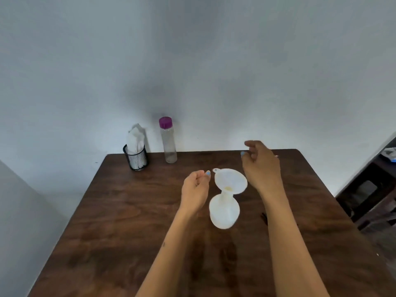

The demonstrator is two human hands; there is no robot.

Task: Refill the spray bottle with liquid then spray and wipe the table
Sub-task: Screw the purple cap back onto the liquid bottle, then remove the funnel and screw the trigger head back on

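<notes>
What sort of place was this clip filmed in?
Probably a plain room at home, not a workshop: a dark wooden table pushed against a bare pale wall, a mesh cup holding tissues, and dark wooden furniture to the right.

text: none legible | labels: none — bottles unmarked | signs: none

A plain pale wall [192,61] fills the upper view, evenly lit, with a soft dark shadow low at its middle. A brown wooden table [128,211] stands with its far edge against the wall. At right, beside the table, stands a dark wooden stool [368,196], partly cut off.
</notes>
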